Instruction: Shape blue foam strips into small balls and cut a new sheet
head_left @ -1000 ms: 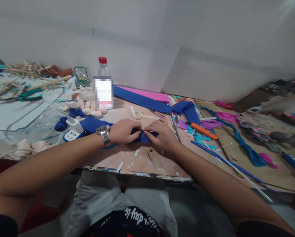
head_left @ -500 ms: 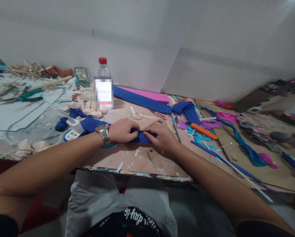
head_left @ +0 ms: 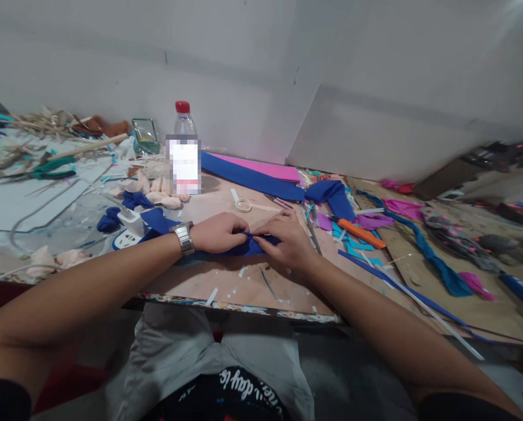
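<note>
Left hand (head_left: 221,232): grip clamped on blue fabric strip (head_left: 243,245)
Right hand (head_left: 285,241): grip clamped on same strip
Counter (head_left: 191,286): tape roll (head_left: 243,200) just beyond hands

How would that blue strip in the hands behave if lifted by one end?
The blue strip would probably droop, since it bunches between the left hand and right hand. Looking thin, it's likely light for its length.

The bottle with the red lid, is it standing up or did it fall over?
Standing up: the clear plastic bottle has its red cap at the top.
</note>
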A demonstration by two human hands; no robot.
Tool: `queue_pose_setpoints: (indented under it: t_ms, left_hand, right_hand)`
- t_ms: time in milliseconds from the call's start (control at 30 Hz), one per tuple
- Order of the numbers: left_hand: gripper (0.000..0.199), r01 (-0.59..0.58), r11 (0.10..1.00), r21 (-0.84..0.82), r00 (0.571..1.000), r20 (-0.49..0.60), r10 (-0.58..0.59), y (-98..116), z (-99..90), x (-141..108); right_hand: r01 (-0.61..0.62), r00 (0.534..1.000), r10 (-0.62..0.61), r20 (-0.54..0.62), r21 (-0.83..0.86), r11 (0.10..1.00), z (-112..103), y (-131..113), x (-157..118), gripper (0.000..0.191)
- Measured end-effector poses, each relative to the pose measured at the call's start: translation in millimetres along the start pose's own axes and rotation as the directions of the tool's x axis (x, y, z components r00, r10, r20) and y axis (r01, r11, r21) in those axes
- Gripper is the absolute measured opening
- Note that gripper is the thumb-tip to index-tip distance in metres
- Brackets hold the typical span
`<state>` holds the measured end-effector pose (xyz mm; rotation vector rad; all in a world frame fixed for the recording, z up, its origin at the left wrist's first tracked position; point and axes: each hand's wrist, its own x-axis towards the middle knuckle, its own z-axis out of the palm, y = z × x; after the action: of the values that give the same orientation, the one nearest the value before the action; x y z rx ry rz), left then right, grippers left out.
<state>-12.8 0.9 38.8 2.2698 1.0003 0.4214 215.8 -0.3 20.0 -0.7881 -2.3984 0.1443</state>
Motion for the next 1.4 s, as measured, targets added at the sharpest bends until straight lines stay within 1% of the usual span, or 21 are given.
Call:
queue_pose_setpoints:
  t_ms: [100,200,333,433,533,767,833,933,1067,1133,1233,1400]
  left_hand:
    - [0.024,-0.013,1.000,-0.028,1.000,0.001,0.013,-0.4,1.2,0.1]
    - [0.023,-0.010,0.998,-0.062,1.000,-0.010,0.010,-0.4,2.7,0.7]
    - [0.031,-0.027,0.996,-0.082,0.999,-0.048,0.023,-1.3,4.0,1.6]
    - [0.027,-0.033,0.996,-0.088,0.997,-0.069,0.027,-3.1,4.5,1.9]
    - [0.024,-0.036,0.996,-0.080,0.996,-0.090,0.029,-4.0,4.6,1.7]
    - [0.024,-0.072,0.996,-0.061,0.988,-0.144,0.063,-0.8,5.9,0.1]
    - [0.022,-0.080,0.996,-0.029,0.983,-0.170,0.074,-0.4,6.8,-0.7]
    - [0.021,-0.107,0.992,0.061,0.972,-0.202,0.118,-0.6,8.3,-2.2]
    - [0.022,-0.126,0.967,0.222,0.962,-0.212,0.174,-1.8,10.4,-3.5]
    - [0.024,-0.133,0.953,0.272,0.957,-0.215,0.195,-3.1,12.0,-3.3]
    - [0.027,-0.129,0.940,0.316,0.952,-0.224,0.206,-6.0,15.1,-2.1]
    - [0.029,-0.114,0.931,0.347,0.960,-0.204,0.194,-9.5,17.2,-0.6]
  right_hand:
    - [0.021,1.000,-0.021,-0.018,-0.007,1.000,-1.1,-1.8,0.7,0.009]
    - [0.037,0.999,-0.038,-0.007,-0.026,0.999,-2.1,-3.1,0.8,0.010]
    - [-0.001,1.000,0.002,0.028,-0.038,0.999,-3.0,-5.0,0.2,0.013]
    - [-0.035,0.998,0.036,0.048,-0.031,0.999,-2.9,-5.2,0.2,0.012]
    - [-0.049,0.998,0.050,0.042,-0.031,0.998,-2.2,-3.8,0.4,0.011]
    - [-0.054,0.998,0.055,0.010,-0.043,0.998,-1.7,-2.2,0.2,0.010]
    - [-0.057,0.998,0.056,-0.017,-0.036,0.998,-1.6,-2.2,0.2,0.008]
    - [-0.080,0.996,0.079,-0.040,-0.021,0.997,-0.6,-1.3,0.3,0.007]
    - [-0.118,0.991,0.119,-0.062,0.010,0.993,1.2,-0.1,-0.4,0.007]
    - [-0.120,0.990,0.121,-0.069,0.020,0.993,1.2,-0.2,-0.7,0.007]
    - [-0.133,0.990,0.134,-0.043,0.026,0.991,0.2,-1.5,-0.3,0.008]
    - [-0.156,0.987,0.154,0.048,0.027,0.987,-1.6,-1.8,1.4,0.008]
